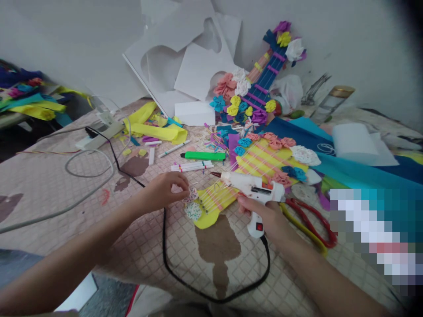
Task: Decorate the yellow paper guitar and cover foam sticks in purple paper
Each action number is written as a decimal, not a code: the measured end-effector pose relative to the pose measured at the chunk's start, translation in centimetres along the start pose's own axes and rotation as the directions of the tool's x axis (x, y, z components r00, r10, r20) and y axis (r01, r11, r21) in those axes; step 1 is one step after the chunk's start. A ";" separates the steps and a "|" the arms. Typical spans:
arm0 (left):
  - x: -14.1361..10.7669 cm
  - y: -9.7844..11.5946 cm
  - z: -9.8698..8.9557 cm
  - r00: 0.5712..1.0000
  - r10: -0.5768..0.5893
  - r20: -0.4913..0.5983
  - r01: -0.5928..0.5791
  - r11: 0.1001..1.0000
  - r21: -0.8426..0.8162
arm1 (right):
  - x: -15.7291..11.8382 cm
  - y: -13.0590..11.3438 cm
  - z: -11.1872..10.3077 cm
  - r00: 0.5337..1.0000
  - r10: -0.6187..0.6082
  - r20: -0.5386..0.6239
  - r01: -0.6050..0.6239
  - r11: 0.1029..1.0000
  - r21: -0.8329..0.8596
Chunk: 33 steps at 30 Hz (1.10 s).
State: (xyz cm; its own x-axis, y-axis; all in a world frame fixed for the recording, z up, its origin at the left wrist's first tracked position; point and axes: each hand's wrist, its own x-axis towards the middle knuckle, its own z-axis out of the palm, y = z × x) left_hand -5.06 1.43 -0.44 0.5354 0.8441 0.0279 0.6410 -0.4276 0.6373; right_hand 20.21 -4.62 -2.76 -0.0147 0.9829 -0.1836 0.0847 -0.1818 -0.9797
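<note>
A white hot glue gun (244,181) is gripped in my right hand (261,213), its dark nozzle pointing left. Below it lies a yellow paper guitar (220,198) with pale strings, pink strips and paper flowers along its body. My left hand (168,189) is at the guitar's head end, thumb and fingers pinched at the edge of a small speckled paper flower (193,193). Another speckled white flower (193,211) sits just beneath it. The fingertips partly cover the upper flower. From the glue gun's handle a black cord (211,299) loops across the table front.
Red-handled scissors (317,220) lie right of my right hand. Beyond the hands are a green cutter (205,156), white paper sticks (191,166) and yellow crepe scraps (158,132). A blue decorated guitar (264,83) leans on the wall beside white cut-out boards (194,66). A power strip (99,135) stands left.
</note>
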 end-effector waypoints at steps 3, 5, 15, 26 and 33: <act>0.1 0.0 0.0 1.000 0.009 0.002 -0.009 0.999 0.031 | 0.0 0.1 0.0 1.000 0.027 -0.011 -0.027 1.000 0.014; 0.1 -0.1 -0.1 1.000 0.009 -0.004 -0.009 0.998 0.064 | 0.0 0.1 -0.1 0.999 0.038 -0.019 -0.037 0.999 0.030; -0.5 -2.3 -2.2 0.967 -0.127 -0.222 0.185 0.947 0.262 | 0.2 0.4 -0.2 0.998 0.051 -0.046 -0.049 0.998 0.042; -0.4 -3.3 -0.4 0.982 -0.078 -0.170 0.126 0.948 0.291 | 0.5 0.5 -0.3 0.998 0.022 -0.054 -0.019 0.998 0.062; -1.4 -1.8 -0.6 0.921 -0.247 -0.301 0.150 0.939 -0.308 | 0.1 -0.3 -0.4 0.997 -0.023 -0.070 0.029 0.996 0.086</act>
State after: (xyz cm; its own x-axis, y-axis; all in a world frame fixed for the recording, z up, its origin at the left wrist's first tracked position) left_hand -7.28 1.19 -1.13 0.1693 0.9804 0.1007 0.5130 -0.1749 0.8404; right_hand 20.59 -4.47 -2.46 0.0532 0.9865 -0.1547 -0.0014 -0.1548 -0.9879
